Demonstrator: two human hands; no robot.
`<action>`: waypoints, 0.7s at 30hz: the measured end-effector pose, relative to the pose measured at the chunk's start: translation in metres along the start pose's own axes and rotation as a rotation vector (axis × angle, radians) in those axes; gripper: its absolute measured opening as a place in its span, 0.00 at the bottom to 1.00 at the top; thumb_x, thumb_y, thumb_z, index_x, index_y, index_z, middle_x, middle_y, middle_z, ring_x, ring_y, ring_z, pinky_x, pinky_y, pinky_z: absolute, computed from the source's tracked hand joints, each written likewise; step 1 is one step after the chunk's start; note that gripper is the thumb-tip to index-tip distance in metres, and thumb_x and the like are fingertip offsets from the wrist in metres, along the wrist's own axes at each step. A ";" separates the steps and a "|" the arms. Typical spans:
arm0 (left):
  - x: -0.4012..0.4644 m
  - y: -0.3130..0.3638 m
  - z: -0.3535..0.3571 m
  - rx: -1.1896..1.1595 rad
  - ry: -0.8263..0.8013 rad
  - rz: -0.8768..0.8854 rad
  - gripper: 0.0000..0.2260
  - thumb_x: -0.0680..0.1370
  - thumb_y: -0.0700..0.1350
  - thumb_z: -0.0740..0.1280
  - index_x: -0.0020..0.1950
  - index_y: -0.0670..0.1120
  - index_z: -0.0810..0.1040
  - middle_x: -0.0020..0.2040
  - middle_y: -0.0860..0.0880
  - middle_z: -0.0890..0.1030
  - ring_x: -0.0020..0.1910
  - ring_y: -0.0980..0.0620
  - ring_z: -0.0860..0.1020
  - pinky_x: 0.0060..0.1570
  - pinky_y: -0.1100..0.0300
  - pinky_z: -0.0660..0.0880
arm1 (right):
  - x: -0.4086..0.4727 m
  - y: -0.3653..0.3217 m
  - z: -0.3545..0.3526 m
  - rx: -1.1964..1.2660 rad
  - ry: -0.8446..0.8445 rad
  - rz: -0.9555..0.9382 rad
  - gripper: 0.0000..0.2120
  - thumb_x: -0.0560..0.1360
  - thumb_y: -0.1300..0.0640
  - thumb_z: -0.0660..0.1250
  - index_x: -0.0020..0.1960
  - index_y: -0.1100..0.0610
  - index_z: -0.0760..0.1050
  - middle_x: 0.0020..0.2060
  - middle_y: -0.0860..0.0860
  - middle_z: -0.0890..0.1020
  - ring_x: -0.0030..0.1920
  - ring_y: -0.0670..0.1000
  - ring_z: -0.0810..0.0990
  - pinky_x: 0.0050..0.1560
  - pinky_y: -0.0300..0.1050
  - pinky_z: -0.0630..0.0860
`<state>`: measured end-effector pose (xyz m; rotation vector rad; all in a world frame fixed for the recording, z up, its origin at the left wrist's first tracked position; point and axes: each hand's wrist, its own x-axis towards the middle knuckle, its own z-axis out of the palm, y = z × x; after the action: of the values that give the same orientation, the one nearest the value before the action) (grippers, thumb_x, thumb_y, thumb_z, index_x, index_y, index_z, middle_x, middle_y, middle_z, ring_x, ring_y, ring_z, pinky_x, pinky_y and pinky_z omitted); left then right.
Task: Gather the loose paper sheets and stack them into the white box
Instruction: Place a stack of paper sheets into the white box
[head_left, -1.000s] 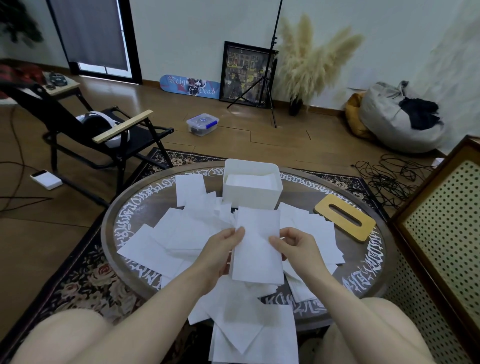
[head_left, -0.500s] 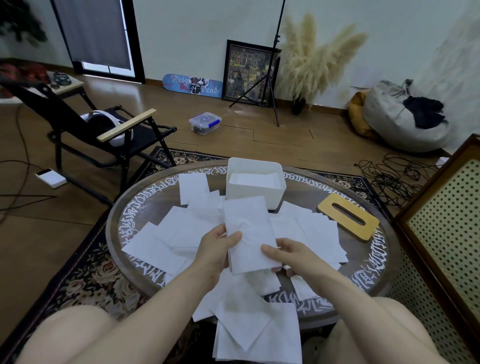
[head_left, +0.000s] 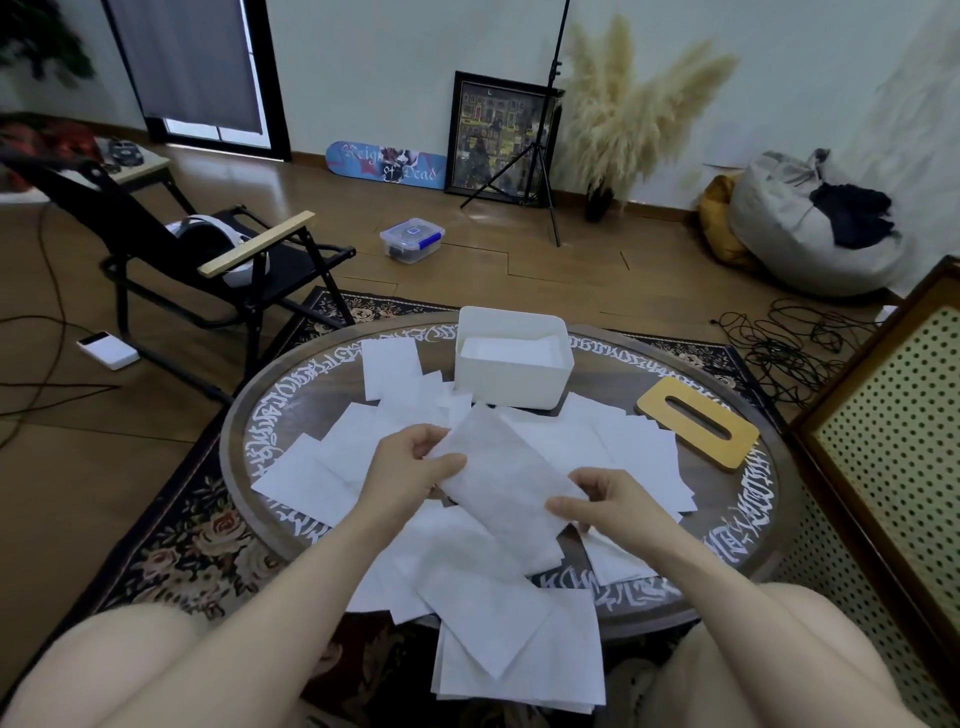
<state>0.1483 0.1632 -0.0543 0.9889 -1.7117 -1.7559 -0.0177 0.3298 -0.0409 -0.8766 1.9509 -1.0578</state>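
One paper sheet (head_left: 506, 475) is up at centre frame, tilted, left hand (head_left: 410, 470) pinching its upper-left edge, right hand (head_left: 610, 501) gripping the lower-right corner. Loose sheets (head_left: 332, 467) litter the round table (head_left: 737, 525) beneath; white box (head_left: 511, 382) waits just above, some paper inside.

Both hands hold one paper sheet (head_left: 506, 475) tilted above the round bench (head_left: 748, 525). The left hand (head_left: 410, 467) pinches its upper left edge, thumb on top; the right hand (head_left: 610, 501) pinches its lower right corner. Beyond the grip stands the white box (head_left: 511, 382), with white sheets lying inside it. Loose sheets (head_left: 332, 462) lie scattered under and around the grip, some overlapping, and a pile (head_left: 519, 654) hangs over the bench's near edge. Right of the grip and beyond it, a flat wooden lid (head_left: 696, 428) with a slot lies on the bench, just beside the scattered sheets.
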 end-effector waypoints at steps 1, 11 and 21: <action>0.001 -0.003 -0.003 0.128 0.010 0.050 0.04 0.73 0.37 0.70 0.44 0.46 0.80 0.40 0.49 0.83 0.37 0.50 0.79 0.33 0.58 0.75 | 0.001 0.002 -0.002 -0.015 0.048 -0.026 0.06 0.73 0.59 0.72 0.39 0.59 0.79 0.32 0.52 0.78 0.31 0.47 0.73 0.36 0.38 0.70; -0.004 -0.021 -0.017 0.805 -0.028 0.176 0.14 0.73 0.47 0.71 0.31 0.53 0.68 0.40 0.54 0.75 0.39 0.52 0.72 0.41 0.57 0.69 | -0.004 0.013 0.001 -0.522 0.271 -0.346 0.06 0.73 0.54 0.70 0.38 0.53 0.78 0.31 0.49 0.75 0.35 0.46 0.71 0.38 0.45 0.69; -0.007 -0.025 -0.017 0.566 -0.151 0.106 0.02 0.73 0.38 0.70 0.44 0.44 0.81 0.35 0.49 0.82 0.32 0.56 0.79 0.32 0.65 0.70 | -0.007 0.012 0.006 -0.509 0.181 -0.297 0.08 0.73 0.55 0.72 0.43 0.43 0.77 0.31 0.44 0.75 0.39 0.44 0.74 0.43 0.40 0.71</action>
<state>0.1686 0.1600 -0.0766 0.9768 -2.3841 -1.3276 -0.0116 0.3390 -0.0521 -1.4238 2.3437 -0.8292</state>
